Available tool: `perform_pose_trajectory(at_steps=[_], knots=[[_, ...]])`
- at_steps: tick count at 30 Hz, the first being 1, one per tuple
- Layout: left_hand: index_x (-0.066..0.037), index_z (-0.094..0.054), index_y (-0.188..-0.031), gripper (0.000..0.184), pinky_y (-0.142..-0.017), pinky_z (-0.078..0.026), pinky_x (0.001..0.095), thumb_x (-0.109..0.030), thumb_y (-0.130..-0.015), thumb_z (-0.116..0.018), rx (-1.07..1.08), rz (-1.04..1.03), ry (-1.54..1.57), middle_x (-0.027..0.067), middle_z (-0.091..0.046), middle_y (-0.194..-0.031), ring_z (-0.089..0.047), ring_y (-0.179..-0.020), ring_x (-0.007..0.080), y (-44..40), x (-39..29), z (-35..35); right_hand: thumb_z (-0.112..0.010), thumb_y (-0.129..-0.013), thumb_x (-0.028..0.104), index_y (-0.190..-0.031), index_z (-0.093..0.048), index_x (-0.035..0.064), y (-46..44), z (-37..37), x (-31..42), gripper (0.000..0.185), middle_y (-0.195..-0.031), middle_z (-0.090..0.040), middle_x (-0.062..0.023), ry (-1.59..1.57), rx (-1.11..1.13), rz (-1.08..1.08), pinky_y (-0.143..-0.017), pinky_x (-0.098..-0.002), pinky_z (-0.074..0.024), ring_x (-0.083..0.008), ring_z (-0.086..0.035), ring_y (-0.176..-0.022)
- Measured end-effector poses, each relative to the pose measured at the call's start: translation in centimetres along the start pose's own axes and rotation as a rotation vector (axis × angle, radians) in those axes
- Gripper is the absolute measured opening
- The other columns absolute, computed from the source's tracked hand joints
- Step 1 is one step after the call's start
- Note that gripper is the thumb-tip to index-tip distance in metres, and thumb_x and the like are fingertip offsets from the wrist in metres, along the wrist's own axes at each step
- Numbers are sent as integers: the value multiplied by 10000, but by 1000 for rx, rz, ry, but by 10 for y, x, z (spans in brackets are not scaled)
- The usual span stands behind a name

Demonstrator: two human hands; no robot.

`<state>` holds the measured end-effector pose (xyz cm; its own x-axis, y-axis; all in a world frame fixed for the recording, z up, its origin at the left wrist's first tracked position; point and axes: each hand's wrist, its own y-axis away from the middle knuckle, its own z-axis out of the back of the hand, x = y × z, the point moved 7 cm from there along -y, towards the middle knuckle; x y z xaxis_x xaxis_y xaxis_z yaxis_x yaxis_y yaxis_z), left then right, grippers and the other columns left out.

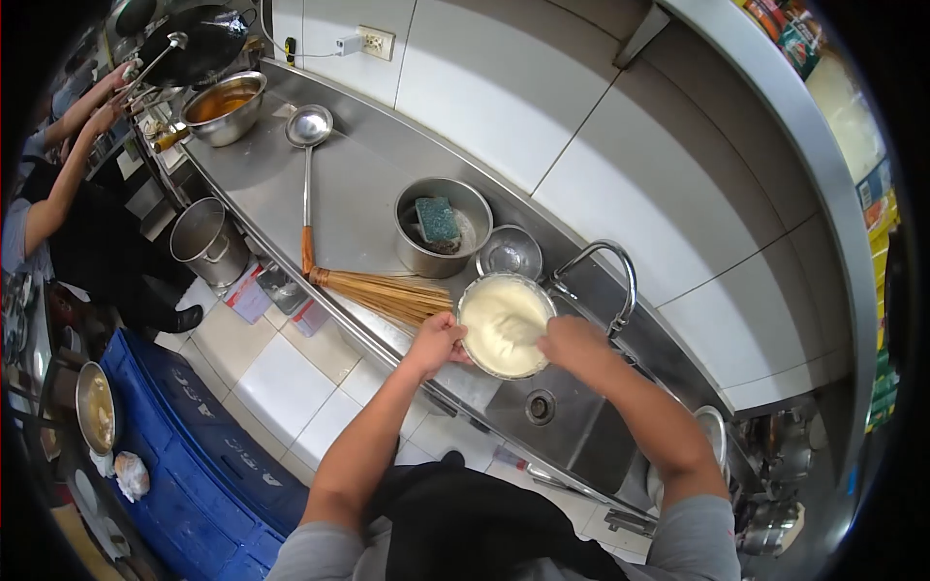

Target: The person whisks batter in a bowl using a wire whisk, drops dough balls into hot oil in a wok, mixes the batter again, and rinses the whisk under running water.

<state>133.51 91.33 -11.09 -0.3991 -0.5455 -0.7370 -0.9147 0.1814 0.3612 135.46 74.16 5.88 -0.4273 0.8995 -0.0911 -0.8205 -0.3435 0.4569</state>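
Observation:
My left hand [438, 345] grips the left rim of a metal bowl [463, 305]. The bowl holds a thick, pale yellow mixture [499, 315] with a ridged surface, and sits over the near edge of the sink. At the bowl's right side, my right hand [573, 343] is closed, its fingers over the mixture; whatever they hold is hidden. A bamboo brush [387, 293] lies left of my left hand. Behind the bowl are a small metal bowl [511, 254] and a deep metal pot [426, 259] with a green scouring pad [438, 221] inside.
A curved faucet [628, 281] rises over the sink [504, 407]. Further left on the steel counter lie a long ladle [308, 165] and a bowl of orange liquid [228, 131]. A co-worker [73, 203] handles a ladle by a wok [208, 48]. Blue bins [184, 455] stand behind on the left.

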Motion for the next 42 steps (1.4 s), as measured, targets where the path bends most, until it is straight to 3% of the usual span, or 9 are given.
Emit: perform_pose_trajectory(at_steps=[8, 12, 14, 15, 18, 20, 24, 26, 42], knots=[[-68, -446, -822, 153, -584, -611, 362, -64, -933, -551, -16, -31, 23, 72, -565, -712, -605, -564, 158, 7, 9, -5, -602, -849, 224, -986, -709, -18, 2, 2, -14, 298, -955, -696, -227, -103, 31, -199, -765, -454, -549, -336, -696, -913], [-60, -447, -827, 148, -595, -612, 363, -59, -937, -545, -51, -51, 7, 73, -556, -718, -606, -573, 158, 10, 3, -7, -594, -830, 262, -940, -711, 2, 11, -6, 0, 305, -907, -693, -229, -95, 3, -6, -784, -472, -548, -378, -686, -876], [-54, -448, -832, 145, -608, -615, 364, -61, -939, -544, -43, -76, -3, 69, -545, -716, -610, -587, 158, 11, 4, -9, -607, -827, 281, -933, -713, 8, -15, -20, -39, 311, -915, -695, -218, -142, -7, -243, -787, -474, -547, -375, -685, -881], [-53, -449, -837, 141, -612, -615, 362, -61, -940, -545, -56, -71, -11, 69, -549, -720, -611, -591, 158, 13, 5, -11, -597, -837, 275, -908, -720, 13, -15, -37, -27, 298, -915, -703, -196, 103, -86, -24, -763, -460, -552, -360, -691, -868], [-54, -452, -848, 134, -617, -614, 359, -61, -942, -547, -72, -79, -3, 74, -564, -734, -614, -593, 161, 8, 3, -8, -601, -835, 284, -903, -720, 5, -3, -15, -19, 311, -902, -704, -197, -125, 11, 26, -747, -455, -556, -360, -692, -858], [-56, -453, -853, 130, -617, -613, 357, -61, -942, -548, -65, -90, 10, 78, -575, -744, -615, -592, 162, 11, 8, -9, -607, -830, 306, -955, -708, -3, -3, -10, -24, 348, -968, -693, -219, -148, 126, -192, -770, -449, -552, -351, -684, -920], [-59, -452, -860, 130, -611, -607, 357, -63, -942, -553, -75, -33, 18, 85, -596, -755, -618, -586, 166, 12, 13, -7, -599, -815, 253, -935, -713, -4, -1, -7, -9, 306, -951, -701, -203, -41, 13, 25, -751, -460, -552, -350, -691, -893], [-59, -452, -861, 128, -606, -605, 354, -61, -944, -549, -69, -76, 4, 87, -600, -757, -618, -585, 167, 10, 9, -8, -609, -812, 262, -925, -718, 1, -21, -7, -39, 305, -905, -702, -201, -123, -34, -235, -752, -467, -550, -364, -690, -856], [-65, -459, -879, 106, -643, -607, 355, -72, -948, -539, -72, -38, 8, 84, -605, -806, -625, -652, 164, 9, 13, -6, -627, -819, 286, -891, -718, 3, 1, -5, -4, 306, -914, -706, -197, -6, 4, -54, -765, -474, -541, -379, -688, -869]])
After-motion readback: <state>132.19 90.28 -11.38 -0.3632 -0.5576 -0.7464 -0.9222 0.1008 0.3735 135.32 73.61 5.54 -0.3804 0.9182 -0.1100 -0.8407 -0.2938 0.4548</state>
